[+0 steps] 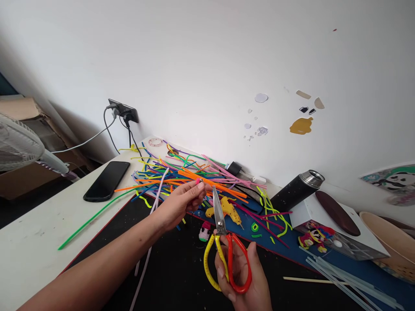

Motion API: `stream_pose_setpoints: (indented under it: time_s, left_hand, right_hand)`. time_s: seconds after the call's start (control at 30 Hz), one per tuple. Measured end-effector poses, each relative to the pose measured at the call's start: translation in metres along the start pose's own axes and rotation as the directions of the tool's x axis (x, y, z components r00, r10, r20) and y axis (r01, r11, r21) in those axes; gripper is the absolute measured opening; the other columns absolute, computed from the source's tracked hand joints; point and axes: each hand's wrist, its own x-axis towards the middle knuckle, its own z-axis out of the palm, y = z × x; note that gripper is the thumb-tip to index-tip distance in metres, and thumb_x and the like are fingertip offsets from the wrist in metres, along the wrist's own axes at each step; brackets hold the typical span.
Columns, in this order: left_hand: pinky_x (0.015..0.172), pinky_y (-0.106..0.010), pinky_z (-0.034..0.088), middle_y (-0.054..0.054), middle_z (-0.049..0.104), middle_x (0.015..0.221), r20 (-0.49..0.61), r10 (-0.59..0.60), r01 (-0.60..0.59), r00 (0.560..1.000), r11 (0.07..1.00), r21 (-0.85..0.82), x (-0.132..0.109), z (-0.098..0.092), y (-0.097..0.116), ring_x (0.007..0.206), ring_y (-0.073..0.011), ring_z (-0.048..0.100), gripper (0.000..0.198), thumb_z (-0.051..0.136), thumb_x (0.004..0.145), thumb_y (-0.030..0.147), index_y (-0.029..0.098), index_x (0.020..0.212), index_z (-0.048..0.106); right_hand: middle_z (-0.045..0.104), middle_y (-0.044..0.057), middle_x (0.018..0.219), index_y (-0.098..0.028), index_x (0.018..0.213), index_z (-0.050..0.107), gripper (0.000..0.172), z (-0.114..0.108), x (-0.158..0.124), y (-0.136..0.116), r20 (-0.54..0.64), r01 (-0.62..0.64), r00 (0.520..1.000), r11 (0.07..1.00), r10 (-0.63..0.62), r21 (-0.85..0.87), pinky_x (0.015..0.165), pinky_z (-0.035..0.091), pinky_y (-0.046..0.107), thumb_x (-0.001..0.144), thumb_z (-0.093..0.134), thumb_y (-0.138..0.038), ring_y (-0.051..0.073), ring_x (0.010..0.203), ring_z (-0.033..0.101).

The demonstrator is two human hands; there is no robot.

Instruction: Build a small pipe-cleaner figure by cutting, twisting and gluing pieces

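My left hand (186, 198) is closed in a pinch, with a small pink piece (197, 181) showing at the fingertips; its kind is too small to make out. My right hand (243, 276) holds a pair of scissors (221, 226) by the yellow and red handles. Their blades point up and look closed, with the tips just right of my left fingertips. Between the hands, on the black mat (175, 268), stands a small pink, black and green figure (205, 231). A yellow glue gun (228, 209) lies behind the scissors.
Many coloured pipe cleaners (214, 183) lie heaped along the wall. A black phone (106, 181) is at left, near a fan (19, 140). To the right are a tilted black flask (296, 188), a white box (330, 216), a doll-like figure (313, 237) and translucent glue sticks (350, 276).
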Motion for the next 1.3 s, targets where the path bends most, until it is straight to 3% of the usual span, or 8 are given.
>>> stream_pose_setpoints:
  time_s: [0.27,0.4,0.77,1.0,1.3]
  left_hand:
    - [0.056,-0.027,0.018,0.003,0.048,0.080,0.032,-0.029,0.027,0.999,0.998,0.058,-0.002,0.000,0.006,0.062,-0.0087,0.028,0.059,0.094,0.069,0.060,0.015,0.101,0.074]
    - [0.056,-0.026,0.017,0.003,0.046,0.078,0.053,-0.034,0.030,0.998,0.996,0.086,-0.003,-0.003,0.011,0.061,-0.0087,0.029,0.059,0.093,0.071,0.060,0.015,0.102,0.072]
    - [0.054,-0.027,0.015,0.007,0.036,0.067,0.118,-0.062,0.034,0.991,0.974,0.225,0.001,-0.018,0.023,0.058,-0.0092,0.022,0.058,0.091,0.068,0.067,0.018,0.075,0.060]
    - [0.054,-0.025,0.019,0.005,0.041,0.069,0.111,-0.076,0.050,0.991,0.973,0.225,0.000,-0.020,0.022,0.059,-0.0096,0.027,0.054,0.090,0.071,0.063,0.018,0.076,0.061]
    - [0.065,-0.026,0.036,0.003,0.053,0.079,0.136,-0.052,0.001,0.989,0.935,0.354,0.000,-0.016,0.020,0.071,-0.0136,0.045,0.042,0.093,0.071,0.048,0.018,0.081,0.065]
  right_hand:
    - [0.072,0.005,0.070,-0.018,0.113,0.084,0.070,0.002,0.000,-0.003,-0.017,-0.026,0.999,0.999,0.027,0.035,0.040,0.020,0.015,0.087,0.071,-0.081,0.002,0.036,0.039]
    - [0.072,0.005,0.068,-0.018,0.108,0.084,0.069,0.002,0.001,0.000,-0.017,-0.024,1.000,1.000,0.024,0.018,0.038,0.022,0.014,0.087,0.070,-0.082,0.003,0.034,0.042]
    - [0.075,0.008,0.072,-0.016,0.118,0.081,0.073,0.007,-0.003,0.001,0.002,-0.022,1.000,0.997,0.023,-0.067,0.038,0.026,0.015,0.093,0.062,-0.082,0.005,0.034,0.045]
    - [0.076,0.008,0.073,-0.015,0.119,0.080,0.073,0.001,-0.016,0.009,-0.052,-0.028,0.998,0.995,0.024,-0.094,0.040,0.026,0.017,0.094,0.060,-0.082,0.005,0.034,0.046]
    - [0.075,0.008,0.072,-0.013,0.119,0.078,0.075,-0.007,-0.023,0.015,-0.085,-0.024,0.996,0.991,0.013,-0.129,0.038,0.023,0.017,0.095,0.058,-0.082,0.005,0.033,0.045]
